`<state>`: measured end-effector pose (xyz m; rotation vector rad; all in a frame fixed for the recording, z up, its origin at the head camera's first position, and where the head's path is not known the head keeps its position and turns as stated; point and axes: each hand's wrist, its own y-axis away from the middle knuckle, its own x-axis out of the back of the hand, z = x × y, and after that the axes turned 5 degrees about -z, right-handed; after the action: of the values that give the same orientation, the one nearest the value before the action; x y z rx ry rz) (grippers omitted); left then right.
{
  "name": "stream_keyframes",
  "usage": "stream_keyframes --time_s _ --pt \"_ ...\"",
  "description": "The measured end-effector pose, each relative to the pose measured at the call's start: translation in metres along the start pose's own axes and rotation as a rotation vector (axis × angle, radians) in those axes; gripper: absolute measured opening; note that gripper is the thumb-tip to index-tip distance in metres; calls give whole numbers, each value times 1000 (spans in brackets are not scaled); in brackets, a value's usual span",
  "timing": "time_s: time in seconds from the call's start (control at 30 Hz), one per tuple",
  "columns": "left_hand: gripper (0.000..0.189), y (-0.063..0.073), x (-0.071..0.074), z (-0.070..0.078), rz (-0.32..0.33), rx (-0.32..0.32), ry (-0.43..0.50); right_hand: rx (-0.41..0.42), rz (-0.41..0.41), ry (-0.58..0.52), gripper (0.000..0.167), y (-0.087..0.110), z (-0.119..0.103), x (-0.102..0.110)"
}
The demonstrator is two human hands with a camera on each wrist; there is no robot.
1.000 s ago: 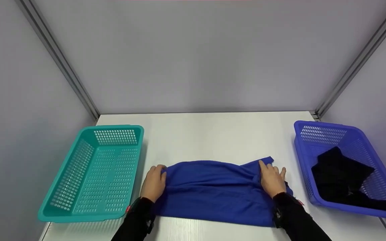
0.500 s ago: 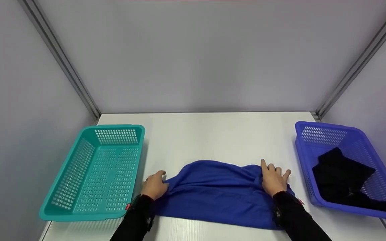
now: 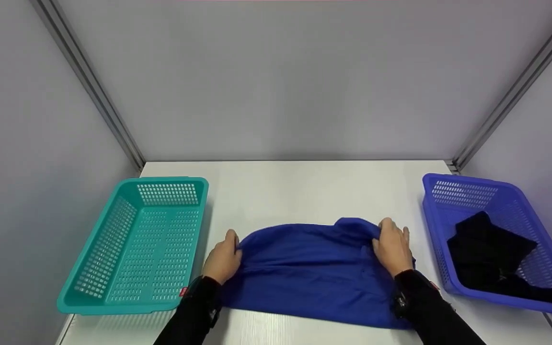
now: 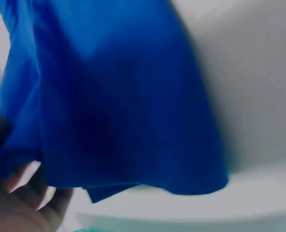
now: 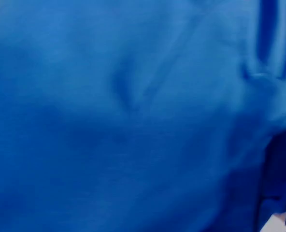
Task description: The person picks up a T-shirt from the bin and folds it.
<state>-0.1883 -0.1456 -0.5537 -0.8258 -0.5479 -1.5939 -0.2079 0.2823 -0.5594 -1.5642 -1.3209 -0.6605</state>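
Blue cloth held at both far corners, loose in the middle

Nearest me on my head feed are two dark sleeves point(image 3: 185, 314), reaching in over the near side of the white table point(image 3: 285, 196). Between them lies the blue cloth point(image 3: 304, 282), stretched left to right at the near middle of the table, its near edge fairly straight, its body creased.

At its far left end the left hand point(image 3: 223, 258) pinches the edge; my left wrist feed shows thumb and fingers on the fabric, with a second layer peeking out below. At the far right, the right hand point(image 3: 393, 247) looks clamped on the cloth too, though my right wrist feed is nearly all blue and confirms little.

I judge slippage the main risk: if either pinch has only the top layer, the one beneath could stay behind and bunch. The far edge bulges higher beside the right hand, so an uneven pull might skew it and set those creases.

To the left stands a teal basket point(image 3: 151, 258); to the right, a purple basket point(image 3: 431, 230) with a black garment point(image 3: 487, 254), one end draped over the near rim, which a swinging right sleeve could snag. A grey wall point(image 3: 276, 81) closes the far side.
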Motion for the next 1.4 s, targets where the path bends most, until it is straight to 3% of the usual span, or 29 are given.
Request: stream_keyframes --time_s 0.03,0.1,0.23,0.33,0.4,0.53,0.63,0.7,0.83,0.97,1.07,1.23,1.3,1.4 --pt "25 1 6 10 10 18 0 15 9 -14 33 -2 -2 2" --pt "24 -1 8 13 41 -3 -29 81 30 -36 38 -5 -6 7" --pt "32 -1 11 16 60 -62 -105 302 37 8 59 1 -6 12" --pt "30 2 13 17 53 -98 -161 444 -4 57 69 13 -2 12" --pt "24 3 14 18 23 -98 -188 518 -54 84 68 23 3 11" --pt "17 5 14 19 -112 -90 -208 594 -224 132 54 41 9 12" --pt "25 7 14 20 -187 -104 -222 578 -364 153 44 52 12 15" --pt "25 7 13 19 -184 -133 -259 554 -436 162 40 56 13 17" --pt "25 9 11 15 -93 -167 -357 501 -567 153 34 60 14 23" --pt "31 8 12 14 17 -144 -411 400 -695 85 26 61 15 30" --pt "30 6 14 14 56 -118 -421 309 -757 -41 25 60 15 34" --pt "28 6 16 15 42 -87 -424 235 -854 -318 22 62 14 34" --pt "27 6 16 15 35 -82 -424 230 -870 -374 32 64 14 33" --pt "27 6 17 15 30 -81 -418 213 -843 -374 41 69 11 30"
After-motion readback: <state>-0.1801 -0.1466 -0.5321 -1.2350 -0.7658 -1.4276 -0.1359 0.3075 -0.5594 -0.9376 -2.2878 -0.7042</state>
